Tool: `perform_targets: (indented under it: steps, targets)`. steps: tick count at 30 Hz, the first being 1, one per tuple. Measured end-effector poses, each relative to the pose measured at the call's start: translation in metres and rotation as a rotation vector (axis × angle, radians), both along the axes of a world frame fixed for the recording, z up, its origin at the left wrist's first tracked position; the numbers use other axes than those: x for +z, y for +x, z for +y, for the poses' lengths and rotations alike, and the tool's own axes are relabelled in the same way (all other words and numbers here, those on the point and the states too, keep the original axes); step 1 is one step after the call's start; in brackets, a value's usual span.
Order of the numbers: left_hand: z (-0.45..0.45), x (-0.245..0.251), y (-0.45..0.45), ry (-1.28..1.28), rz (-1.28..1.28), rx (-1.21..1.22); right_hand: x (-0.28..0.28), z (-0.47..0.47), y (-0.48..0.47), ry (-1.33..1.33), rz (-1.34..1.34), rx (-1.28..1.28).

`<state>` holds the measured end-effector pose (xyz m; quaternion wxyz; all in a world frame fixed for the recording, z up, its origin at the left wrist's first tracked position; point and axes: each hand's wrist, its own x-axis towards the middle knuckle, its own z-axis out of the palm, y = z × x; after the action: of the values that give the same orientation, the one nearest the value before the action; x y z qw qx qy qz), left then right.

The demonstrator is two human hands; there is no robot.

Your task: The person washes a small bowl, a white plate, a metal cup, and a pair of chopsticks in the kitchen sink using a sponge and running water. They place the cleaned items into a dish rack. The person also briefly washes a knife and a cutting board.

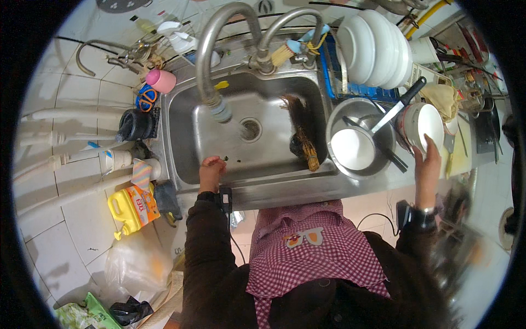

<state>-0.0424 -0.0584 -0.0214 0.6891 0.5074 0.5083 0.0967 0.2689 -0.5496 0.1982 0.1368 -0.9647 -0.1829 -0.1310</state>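
Observation:
My right hand (426,170) is at the near edge of tilted, stacked bowls (431,127) on the counter, its fingers against the white inner bowl. My left hand (211,170) is over the front left of the steel sink (213,144), fingers curled together, with nothing clearly visible in them. Small dark scraps lie by its fingertips. A bound straw pot brush (306,144) leans along the sink's right side. Beside the bowls, a steel basin (335,123) holds a white round vessel (352,149) and dark-handled utensils.
The curved faucet (201,53) arches over the sink. White plates (370,49) stand in a blue rack at the back right. A pink bottle (164,81) and orange-handled scissors (146,98) stand left of the sink. Below them is a yellow jug (127,209).

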Motion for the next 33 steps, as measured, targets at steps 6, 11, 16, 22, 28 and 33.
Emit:
perform_targets:
  steps: [6,11,16,22,28,33]
  targets:
    - [0.008,0.011,-0.017,0.037,-0.037,-0.014,0.020,0.136,-0.095,0.558,0.849,0.348]
    - [0.014,0.017,-0.038,0.575,0.111,-0.385,-0.067,0.289,-0.091,0.336,0.679,0.637]
    - [0.024,0.021,-0.058,0.844,0.195,-0.548,-0.132,0.404,-0.005,0.364,0.628,0.653]
    - [0.018,0.016,-0.065,0.990,0.163,-0.638,-0.153,0.443,0.051,0.106,0.227,1.022]
    - [0.018,0.023,-0.064,0.970,0.135,-0.569,-0.167,0.419,0.028,0.345,0.159,0.839]
    - [0.020,0.026,-0.061,0.977,0.109,-0.527,-0.233,0.375,-0.082,-0.247,-0.057,0.533]
